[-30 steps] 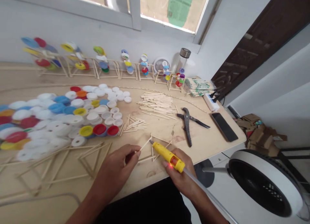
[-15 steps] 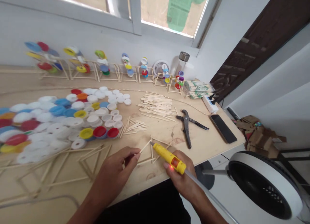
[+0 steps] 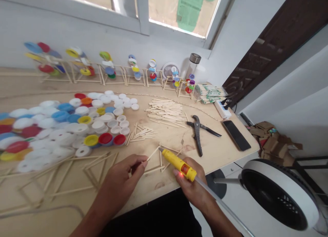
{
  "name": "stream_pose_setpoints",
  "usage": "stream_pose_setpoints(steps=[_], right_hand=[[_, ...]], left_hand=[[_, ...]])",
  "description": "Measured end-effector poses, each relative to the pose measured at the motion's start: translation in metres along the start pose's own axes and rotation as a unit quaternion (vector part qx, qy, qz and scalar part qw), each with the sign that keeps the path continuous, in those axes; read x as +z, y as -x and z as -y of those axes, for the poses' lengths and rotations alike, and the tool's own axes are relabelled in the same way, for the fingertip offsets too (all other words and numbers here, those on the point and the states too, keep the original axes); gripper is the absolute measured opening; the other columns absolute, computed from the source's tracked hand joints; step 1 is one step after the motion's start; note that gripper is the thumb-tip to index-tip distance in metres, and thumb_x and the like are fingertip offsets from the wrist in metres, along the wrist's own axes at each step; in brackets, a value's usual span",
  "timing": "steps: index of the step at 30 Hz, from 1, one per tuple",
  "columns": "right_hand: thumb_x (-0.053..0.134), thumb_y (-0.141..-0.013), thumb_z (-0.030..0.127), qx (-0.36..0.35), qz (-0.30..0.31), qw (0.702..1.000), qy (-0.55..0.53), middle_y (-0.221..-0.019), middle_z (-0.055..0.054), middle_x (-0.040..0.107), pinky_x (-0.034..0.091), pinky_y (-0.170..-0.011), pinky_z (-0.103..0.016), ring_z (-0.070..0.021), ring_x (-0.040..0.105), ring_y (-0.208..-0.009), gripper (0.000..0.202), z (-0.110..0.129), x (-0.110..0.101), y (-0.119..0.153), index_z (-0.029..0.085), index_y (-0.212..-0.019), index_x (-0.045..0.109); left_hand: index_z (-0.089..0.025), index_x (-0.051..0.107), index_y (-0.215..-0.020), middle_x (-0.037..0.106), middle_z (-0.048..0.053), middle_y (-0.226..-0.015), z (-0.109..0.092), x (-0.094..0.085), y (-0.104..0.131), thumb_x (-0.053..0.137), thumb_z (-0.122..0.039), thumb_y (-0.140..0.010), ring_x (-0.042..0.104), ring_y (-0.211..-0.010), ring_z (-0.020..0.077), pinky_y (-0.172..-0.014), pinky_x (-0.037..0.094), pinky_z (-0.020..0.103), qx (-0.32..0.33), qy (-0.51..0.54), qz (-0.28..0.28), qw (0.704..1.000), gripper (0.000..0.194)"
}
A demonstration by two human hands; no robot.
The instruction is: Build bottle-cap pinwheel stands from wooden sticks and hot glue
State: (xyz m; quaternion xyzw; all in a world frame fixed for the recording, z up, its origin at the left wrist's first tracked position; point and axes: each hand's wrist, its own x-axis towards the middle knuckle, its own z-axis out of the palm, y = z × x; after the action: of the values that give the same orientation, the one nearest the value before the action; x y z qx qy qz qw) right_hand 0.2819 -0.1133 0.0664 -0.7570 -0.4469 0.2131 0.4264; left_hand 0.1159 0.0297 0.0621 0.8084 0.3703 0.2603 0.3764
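Note:
My left hand (image 3: 128, 173) pinches one end of a thin wooden stick (image 3: 153, 154) between thumb and fingers. The stick's far end meets the tip of a yellow hot glue gun (image 3: 176, 163), which my right hand (image 3: 192, 182) grips from below. A red light glows near my right fingers, and a long glue stick runs out of the gun's back end. Under the tip lies a small stick frame (image 3: 161, 161) on the table, partly hidden by the gun. Short cut sticks (image 3: 143, 132) lie just beyond my left hand.
Many coloured bottle caps (image 3: 64, 127) and stick frames (image 3: 69, 175) cover the left side. A stick pile (image 3: 165, 112), pliers (image 3: 197, 132), a phone (image 3: 235, 135) and a power strip (image 3: 222, 109) lie right. Cap wheels on stands (image 3: 107, 73) line the wall. A round fan (image 3: 279, 194) stands right.
Almost nothing differs. Both hands, the stick and the glue gun hold nearly the same place, with only a slight shift of the view.

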Motion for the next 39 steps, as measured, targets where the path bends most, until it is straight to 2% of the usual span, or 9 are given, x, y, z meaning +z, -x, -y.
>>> stream_pose_setpoints(steps=[3, 12, 16, 19, 21, 25, 30, 34, 39], right_hand=[[0.060, -0.083, 0.038, -0.010, 0.000, 1.000, 0.005, -0.062, 0.004, 0.042, 0.029, -0.052, -0.024, -0.0115, 0.039, -0.057, 0.031, 0.001, -0.001, -0.001, 0.021, -0.064, 0.041], [0.059, -0.083, 0.040, 0.042, -0.016, 0.998, -0.037, -0.063, 0.004, 0.041, 0.032, -0.051, -0.023, -0.0114, 0.040, -0.056, 0.030, 0.001, -0.008, -0.005, 0.022, -0.066, 0.041], [0.058, -0.084, 0.039, 0.020, -0.064, 0.997, -0.035, -0.066, 0.003, 0.044, 0.035, -0.053, -0.024, -0.0126, 0.043, -0.059, 0.024, -0.005, -0.026, -0.011, 0.021, -0.072, 0.047], [0.057, -0.086, 0.039, -0.009, -0.088, 0.996, 0.024, -0.069, 0.002, 0.048, 0.038, -0.055, -0.025, -0.0139, 0.047, -0.061, 0.019, -0.016, -0.048, -0.021, 0.021, -0.080, 0.051], [0.054, -0.088, 0.035, -0.059, -0.097, 0.990, 0.081, -0.079, -0.001, 0.055, 0.042, -0.062, -0.027, -0.0167, 0.053, -0.069, 0.015, -0.028, -0.064, -0.031, 0.021, -0.091, 0.054], [0.050, -0.089, 0.031, -0.159, -0.125, 0.948, 0.244, -0.094, -0.009, 0.061, 0.043, -0.077, -0.035, -0.0241, 0.056, -0.087, 0.017, -0.061, -0.091, -0.056, 0.019, -0.100, 0.055], [0.043, -0.091, 0.019, -0.204, -0.089, 0.894, 0.388, -0.106, -0.013, 0.063, 0.040, -0.085, -0.039, -0.0264, 0.054, -0.098, 0.017, -0.099, -0.109, -0.080, 0.018, -0.101, 0.056], [0.042, -0.092, 0.015, -0.229, -0.054, 0.871, 0.432, -0.109, -0.014, 0.063, 0.038, -0.084, -0.038, -0.0270, 0.052, -0.101, 0.019, -0.108, -0.115, -0.090, 0.016, -0.104, 0.058], [0.042, -0.092, 0.013, -0.246, -0.018, 0.858, 0.450, -0.111, -0.015, 0.063, 0.037, -0.086, -0.039, -0.0278, 0.051, -0.103, 0.023, -0.110, -0.114, -0.100, 0.015, -0.107, 0.059]], left_hand=[[-0.023, 0.069, -0.076, 0.073, 0.000, -0.071, -0.002, -0.001, -0.001, 0.053, -0.043, -0.080, 0.064, -0.056, 0.0134, -0.052, 0.049, 0.021, 0.001, 0.001, -0.003, 1.000, 0.027], [-0.023, 0.070, -0.076, 0.074, -0.001, -0.072, -0.001, -0.001, -0.001, 0.052, -0.046, -0.078, 0.065, -0.059, 0.0139, -0.054, 0.050, 0.021, -0.023, -0.007, -0.005, 1.000, 0.029], [-0.023, 0.071, -0.075, 0.074, -0.001, -0.071, 0.002, 0.000, -0.004, 0.052, -0.046, -0.077, 0.064, -0.056, 0.0132, -0.054, 0.050, 0.020, -0.025, -0.012, -0.007, 1.000, 0.030], [-0.024, 0.071, -0.075, 0.074, -0.001, -0.070, 0.004, 0.001, -0.006, 0.052, -0.047, -0.076, 0.065, -0.055, 0.0132, -0.052, 0.050, 0.019, -0.020, -0.006, -0.007, 1.000, 0.030], [-0.025, 0.071, -0.074, 0.075, -0.001, -0.072, 0.005, 0.002, -0.006, 0.052, -0.048, -0.076, 0.067, -0.059, 0.0142, -0.055, 0.051, 0.019, -0.019, -0.006, -0.007, 1.000, 0.030], [-0.025, 0.070, -0.074, 0.075, 0.000, -0.073, 0.009, 0.002, -0.006, 0.051, -0.051, -0.077, 0.069, -0.064, 0.0160, -0.059, 0.054, 0.020, -0.019, -0.008, -0.006, 1.000, 0.032], [-0.025, 0.069, -0.076, 0.075, 0.000, -0.075, 0.018, 0.003, -0.004, 0.050, -0.050, -0.078, 0.070, -0.067, 0.0163, -0.062, 0.054, 0.021, -0.027, -0.023, 0.005, 0.999, 0.032], [-0.025, 0.068, -0.077, 0.074, -0.001, -0.073, 0.020, 0.004, -0.003, 0.051, -0.049, -0.078, 0.068, -0.064, 0.0150, -0.061, 0.054, 0.021, -0.018, -0.032, 0.008, 0.999, 0.029], [-0.025, 0.068, -0.077, 0.074, -0.002, -0.073, 0.019, 0.003, -0.004, 0.051, -0.048, -0.078, 0.068, -0.064, 0.0148, -0.060, 0.053, 0.020, -0.015, -0.028, 0.012, 0.999, 0.028]])
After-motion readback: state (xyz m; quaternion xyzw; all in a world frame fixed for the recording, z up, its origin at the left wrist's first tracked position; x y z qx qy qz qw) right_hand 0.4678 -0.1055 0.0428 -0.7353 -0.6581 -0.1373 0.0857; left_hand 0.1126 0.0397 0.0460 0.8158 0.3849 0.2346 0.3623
